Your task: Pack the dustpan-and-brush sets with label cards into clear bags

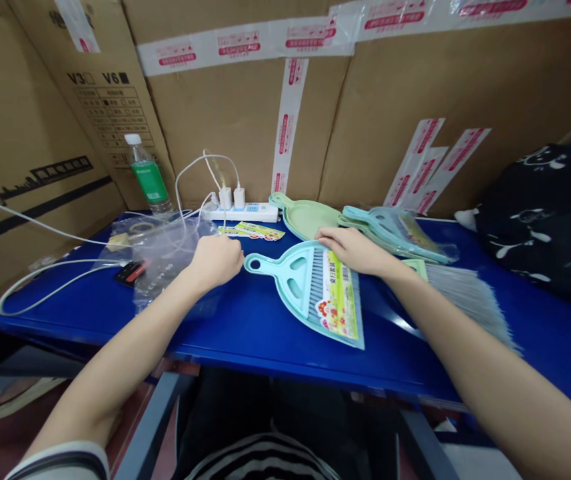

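A teal dustpan [305, 283] with a small brush and a printed label card [338, 297] tucked in it lies on the blue table [255, 327]. My right hand [352, 250] rests on the dustpan's far edge, fingers curled over it. My left hand [215, 260] is closed in a loose fist just left of the dustpan's handle, beside a clear plastic bag [165, 257]; whether it pinches anything is hidden. A loose grey-bristled brush [465, 293] lies under my right forearm.
A green dustpan [305, 217] and a bagged teal set [400, 233] lie behind. A power strip [240, 212] with chargers and cables, a green bottle [148, 177], label cards [255, 231] and a black bag [550, 213] stand along the cardboard walls.
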`<state>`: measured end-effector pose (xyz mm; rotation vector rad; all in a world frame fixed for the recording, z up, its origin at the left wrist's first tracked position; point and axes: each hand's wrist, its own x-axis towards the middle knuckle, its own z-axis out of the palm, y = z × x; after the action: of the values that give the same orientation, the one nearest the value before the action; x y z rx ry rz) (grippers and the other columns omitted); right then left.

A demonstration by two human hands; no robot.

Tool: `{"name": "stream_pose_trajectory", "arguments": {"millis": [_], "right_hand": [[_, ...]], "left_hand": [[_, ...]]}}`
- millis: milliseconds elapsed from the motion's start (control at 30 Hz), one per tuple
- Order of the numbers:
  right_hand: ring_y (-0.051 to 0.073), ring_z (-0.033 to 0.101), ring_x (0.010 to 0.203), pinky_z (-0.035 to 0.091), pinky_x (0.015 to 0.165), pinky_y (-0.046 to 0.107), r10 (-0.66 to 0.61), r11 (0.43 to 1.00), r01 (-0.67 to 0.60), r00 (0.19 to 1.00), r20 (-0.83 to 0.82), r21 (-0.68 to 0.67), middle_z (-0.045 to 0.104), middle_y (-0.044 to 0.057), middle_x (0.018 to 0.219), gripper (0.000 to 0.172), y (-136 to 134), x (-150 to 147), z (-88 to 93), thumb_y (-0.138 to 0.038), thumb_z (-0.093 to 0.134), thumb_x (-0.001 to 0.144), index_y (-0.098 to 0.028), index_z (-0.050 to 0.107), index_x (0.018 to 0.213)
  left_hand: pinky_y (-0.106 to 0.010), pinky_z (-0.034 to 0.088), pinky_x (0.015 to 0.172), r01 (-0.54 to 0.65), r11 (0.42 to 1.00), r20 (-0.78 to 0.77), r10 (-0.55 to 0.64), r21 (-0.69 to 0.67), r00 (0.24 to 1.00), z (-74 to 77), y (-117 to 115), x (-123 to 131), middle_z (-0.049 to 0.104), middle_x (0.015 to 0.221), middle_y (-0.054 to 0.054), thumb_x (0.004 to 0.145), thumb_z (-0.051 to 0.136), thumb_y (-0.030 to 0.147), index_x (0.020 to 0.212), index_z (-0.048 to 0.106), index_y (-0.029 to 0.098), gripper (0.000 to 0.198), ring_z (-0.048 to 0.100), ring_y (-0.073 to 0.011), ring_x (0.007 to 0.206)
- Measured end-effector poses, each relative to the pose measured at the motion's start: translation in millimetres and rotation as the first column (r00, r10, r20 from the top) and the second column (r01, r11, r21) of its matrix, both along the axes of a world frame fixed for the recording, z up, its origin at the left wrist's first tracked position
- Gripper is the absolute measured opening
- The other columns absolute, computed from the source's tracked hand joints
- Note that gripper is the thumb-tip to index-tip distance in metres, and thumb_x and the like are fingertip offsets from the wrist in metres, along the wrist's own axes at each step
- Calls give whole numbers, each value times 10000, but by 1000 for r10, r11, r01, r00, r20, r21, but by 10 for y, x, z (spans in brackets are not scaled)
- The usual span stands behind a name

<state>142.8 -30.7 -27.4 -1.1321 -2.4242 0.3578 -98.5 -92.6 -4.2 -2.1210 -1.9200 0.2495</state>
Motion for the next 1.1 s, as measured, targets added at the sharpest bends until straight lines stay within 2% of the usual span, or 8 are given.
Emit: {"name": "stream_pose_trajectory", "arguments": {"millis": [200, 333, 433, 567, 700, 867, 1000, 1100], "right_hand": [[207, 547, 662, 421, 625, 321, -82, 995, 81, 996, 26, 67, 615, 52, 713, 196, 120, 237, 87, -274, 353, 841, -233, 489, 704], [215, 554, 668, 434, 633, 335, -119, 988, 116, 993, 26, 101, 618, 52, 723, 184, 172, 308, 91, -279, 364, 842, -240, 506, 731], [223, 564, 681, 442, 647, 345, -144, 986, 140, 989, 41, 90, 621, 57, 731, 175, 174, 310, 89, -275, 361, 841, -242, 498, 737], [226, 571, 694, 448, 664, 352, -164, 984, 160, 985, 48, 72, 617, 60, 742, 168, 168, 301, 91, -273, 355, 837, -241, 478, 726], [221, 569, 680, 452, 657, 352, -157, 984, 154, 987, 30, 85, 611, 50, 722, 169, 179, 319, 92, -277, 359, 843, -244, 496, 749], [220, 566, 691, 451, 655, 351, -130, 990, 125, 989, 65, 67, 610, 48, 724, 164, 181, 331, 96, -275, 365, 831, -245, 475, 713], [202, 551, 644, 437, 622, 331, -82, 997, 80, 990, 118, 21, 588, 34, 677, 186, 176, 336, 94, -272, 355, 829, -244, 474, 689], [195, 554, 647, 432, 622, 321, -52, 999, 53, 987, 153, -4, 595, 29, 680, 203, 175, 352, 96, -278, 350, 837, -242, 494, 698]], "left_hand": [[-333, 465, 680, 261, 965, 75, -258, -35, 963, -52, -33, 26, 703, 762, -114, 888, 391, 258, 750, 709, 153, 362, 673, -246, 769], [-266, 395, 593, 559, 827, 236, -532, -64, 813, -66, -91, 53, 690, 722, -58, 883, 416, 217, 669, 662, 163, 331, 630, -166, 661], [-242, 379, 577, 699, 715, 357, -645, -32, 676, -99, -131, 71, 695, 733, -29, 876, 445, 187, 673, 657, 167, 294, 613, -131, 646], [-240, 414, 644, 819, 574, 496, -711, 0, 498, -151, -186, 105, 715, 774, -20, 911, 445, 212, 748, 679, 173, 287, 637, -129, 707], [-298, 422, 832, 875, 483, 607, -697, 4, 382, -163, -236, 155, 741, 951, -26, 952, 373, 198, 1053, 652, 179, 297, 660, -150, 856], [-353, 396, 925, 877, 480, 597, -697, -25, 398, -106, -219, 120, 714, 1060, -31, 817, 373, 42, 1121, 618, 180, 414, 586, -179, 969], [-300, 429, 797, 834, 550, 510, -707, -40, 490, -69, -159, 25, 716, 977, -6, 674, 403, -22, 1008, 656, 198, 474, 523, -186, 896], [-269, 425, 713, 827, 556, 475, -708, -84, 524, -80, -123, -18, 694, 931, -12, 654, 429, -17, 975, 657, 208, 453, 542, -175, 868]]}}
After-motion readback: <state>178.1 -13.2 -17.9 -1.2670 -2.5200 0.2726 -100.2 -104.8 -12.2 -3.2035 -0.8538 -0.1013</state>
